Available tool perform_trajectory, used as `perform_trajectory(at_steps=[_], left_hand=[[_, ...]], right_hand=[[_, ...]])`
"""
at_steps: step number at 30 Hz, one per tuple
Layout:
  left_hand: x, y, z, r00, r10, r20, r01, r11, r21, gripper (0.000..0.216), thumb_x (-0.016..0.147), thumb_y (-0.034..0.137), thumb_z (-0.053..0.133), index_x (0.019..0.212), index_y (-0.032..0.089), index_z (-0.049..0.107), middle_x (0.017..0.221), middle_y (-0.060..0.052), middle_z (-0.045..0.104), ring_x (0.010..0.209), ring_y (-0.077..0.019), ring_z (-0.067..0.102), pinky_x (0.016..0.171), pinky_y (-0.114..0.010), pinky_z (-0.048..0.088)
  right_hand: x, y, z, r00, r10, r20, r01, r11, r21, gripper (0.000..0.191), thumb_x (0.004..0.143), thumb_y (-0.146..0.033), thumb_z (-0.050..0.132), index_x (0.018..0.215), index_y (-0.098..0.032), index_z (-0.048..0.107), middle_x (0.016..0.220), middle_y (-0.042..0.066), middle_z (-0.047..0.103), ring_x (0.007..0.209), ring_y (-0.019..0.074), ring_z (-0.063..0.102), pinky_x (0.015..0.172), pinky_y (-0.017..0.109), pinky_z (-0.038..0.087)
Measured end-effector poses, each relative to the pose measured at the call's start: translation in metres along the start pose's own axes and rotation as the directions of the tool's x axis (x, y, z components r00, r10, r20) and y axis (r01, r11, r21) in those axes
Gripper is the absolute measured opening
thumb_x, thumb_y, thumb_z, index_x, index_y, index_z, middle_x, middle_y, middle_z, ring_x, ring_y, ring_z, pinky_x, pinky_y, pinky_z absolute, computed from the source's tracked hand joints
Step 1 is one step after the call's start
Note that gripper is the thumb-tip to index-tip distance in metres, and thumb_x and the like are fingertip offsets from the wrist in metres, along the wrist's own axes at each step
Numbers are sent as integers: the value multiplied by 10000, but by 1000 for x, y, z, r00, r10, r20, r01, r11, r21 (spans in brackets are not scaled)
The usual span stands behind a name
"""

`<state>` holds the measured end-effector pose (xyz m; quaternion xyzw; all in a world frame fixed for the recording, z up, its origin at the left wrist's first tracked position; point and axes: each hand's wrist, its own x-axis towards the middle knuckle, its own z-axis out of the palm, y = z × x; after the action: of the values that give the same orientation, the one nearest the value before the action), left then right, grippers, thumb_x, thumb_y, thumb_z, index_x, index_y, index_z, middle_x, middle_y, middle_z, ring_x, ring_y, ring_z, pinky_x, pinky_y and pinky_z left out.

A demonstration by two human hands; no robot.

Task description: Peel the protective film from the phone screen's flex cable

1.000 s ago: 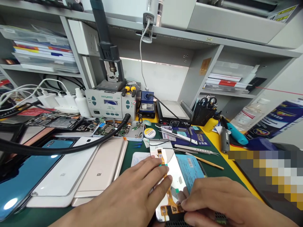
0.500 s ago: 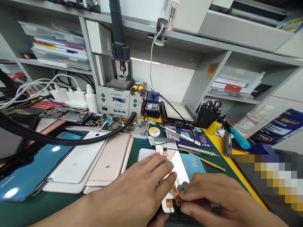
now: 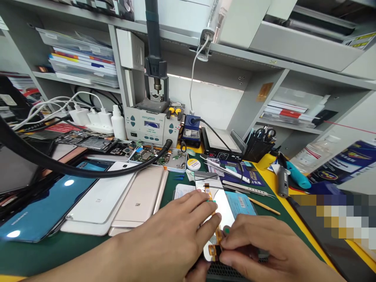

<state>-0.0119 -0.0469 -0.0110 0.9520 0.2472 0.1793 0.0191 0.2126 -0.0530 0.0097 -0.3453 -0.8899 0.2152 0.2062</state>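
A person sits at a cluttered phone-repair bench, both bare hands low in the middle of the view over a green work mat (image 3: 73, 250). Between the hands lies a phone display panel (image 3: 219, 201), silvery back side up, with an orange flex cable (image 3: 216, 231) running down its middle. The panel lies on the mat just right of centre, its far end pointing toward the shelving.

The left hand (image 3: 173, 235) lies flat and mostly open, fingers spread, resting on the left edge of the panel; its fingertips touch the flex cable near the panel's upper half. It presses rather than grips. The right hand (image 3: 258, 244) is curled, thumb and forefinger pinched together on the lower end of the flex cable, near the panel's nearest edge.

To the left lie three phones side by side, backs up: a gold phone (image 3: 141, 201) nearest the hands, then a white phone (image 3: 101, 201), then a blue phone (image 3: 44, 207). A thick black hose (image 3: 73, 170) arcs over them from a grey hot-air rework station (image 3: 151, 125) at the back of the bench. Metal tweezers (image 3: 227, 170) lie just beyond the panel. A light blue card (image 3: 239, 201) lies just right of the panel, and a black pen cup with scissors (image 3: 260, 145) stands farther back on the right.
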Motion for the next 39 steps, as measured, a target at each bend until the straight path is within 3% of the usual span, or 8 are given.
perform_trajectory(at_steps=[7, 13, 23, 32, 36, 39], left_hand=[[-3, 6, 12, 997, -69, -40, 67, 997, -47, 478, 864, 260, 534, 1306, 80, 562, 1325, -157, 614, 1334, -303, 460, 1184, -439, 321], [-2, 5, 11, 997, -62, -49, 58, 996, -74, 474, 851, 229, 523, 1302, 86, 557, 1286, -150, 623, 1308, -306, 478, 1174, -444, 327], [-3, 2, 10, 998, -50, -33, 46, 993, -111, 395, 832, 216, 524, 1201, 92, 593, 1232, -154, 625, 1263, -319, 487, 1138, -452, 360], [-3, 1, 15, 997, -40, -69, 28, 986, -162, 557, 791, 193, 538, 1334, 71, 517, 1262, -181, 607, 1262, -352, 489, 1125, -493, 363], [-4, 1, 13, 997, -45, -61, 34, 985, -171, 519, 807, 184, 534, 1314, 74, 538, 1271, -178, 608, 1284, -346, 482, 1146, -487, 341], [-5, 1, 7, 999, -43, -31, 36, 983, -178, 498, 822, 174, 529, 1309, 68, 546, 1311, -177, 590, 1330, -332, 446, 1191, -470, 275]], right_hand=[[3, -3, 4, 998, -51, -45, 51, 999, -11, 109, 794, -153, 795, 775, -213, 706, 678, -67, 732, 595, 73, 671, 616, 135, 497], [1, -2, 9, 998, -45, -45, 46, 999, 20, 63, 811, -154, 777, 806, -202, 737, 719, -40, 766, 666, 90, 710, 673, 151, 505], [4, -5, 10, 997, -55, -54, 56, 998, 17, 81, 798, -159, 784, 779, -215, 728, 693, -52, 765, 628, 93, 702, 639, 150, 503], [3, 3, 18, 990, -109, -90, 110, 994, 8, 103, 803, -155, 790, 820, -221, 712, 724, -44, 779, 643, 104, 716, 669, 163, 527], [1, 4, 23, 991, -104, -79, 109, 992, 67, 102, 804, -177, 796, 769, -206, 705, 705, -12, 778, 640, 125, 725, 655, 180, 540], [0, 4, 22, 992, 10, -126, 21, 969, 247, 89, 804, -210, 795, 758, -219, 719, 687, 0, 764, 636, 146, 718, 621, 200, 553]])
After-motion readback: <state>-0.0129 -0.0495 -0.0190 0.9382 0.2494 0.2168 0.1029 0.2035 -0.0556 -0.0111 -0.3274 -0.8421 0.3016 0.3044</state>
